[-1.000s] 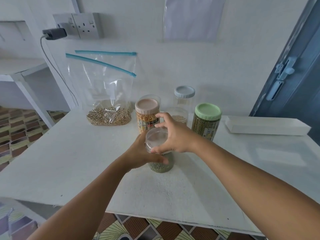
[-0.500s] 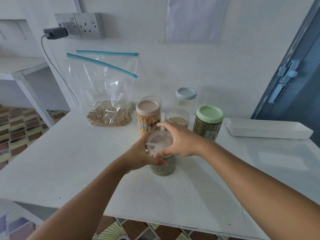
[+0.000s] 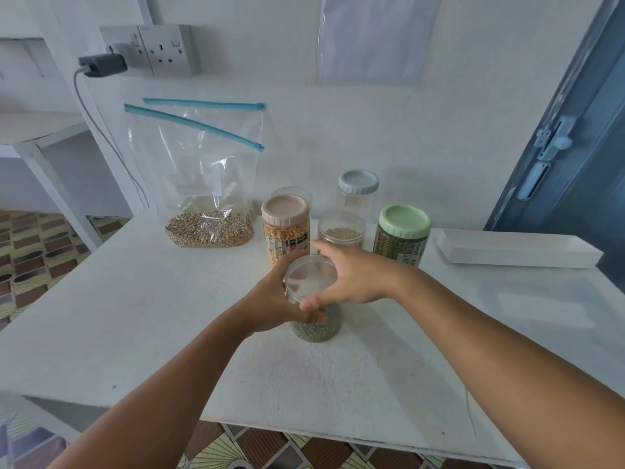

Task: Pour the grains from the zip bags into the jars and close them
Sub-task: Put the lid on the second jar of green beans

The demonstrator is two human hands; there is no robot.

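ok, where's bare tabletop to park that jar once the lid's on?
Free: the table left of the hands, in front of the grain bag; also the right side in front of the white tray. Crowded: the back centre, where jars cluster behind the held jar, pink-lidded to green-lidded.

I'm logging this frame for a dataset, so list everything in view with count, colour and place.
Near jar: 1, clear with clear lid, green grains inside, table centre.
Pink-lidded jar: 1, yellow grains, behind the near jar.
Green-lidded jar: 1, dark green grains, right rear.
Grey-lidded jar: 1, clear, by the wall.
Clear-lidded jar: 1, tan grains, middle rear.
Zip bag: 1, clear, blue zip, tan grains, rear left.
Tray: 1, white, right.
Table: 1, white.
Socket and charger: wall, upper left.
Door: blue, right.
Left hand: grip on the jar body.
Right hand: grip on the lid.
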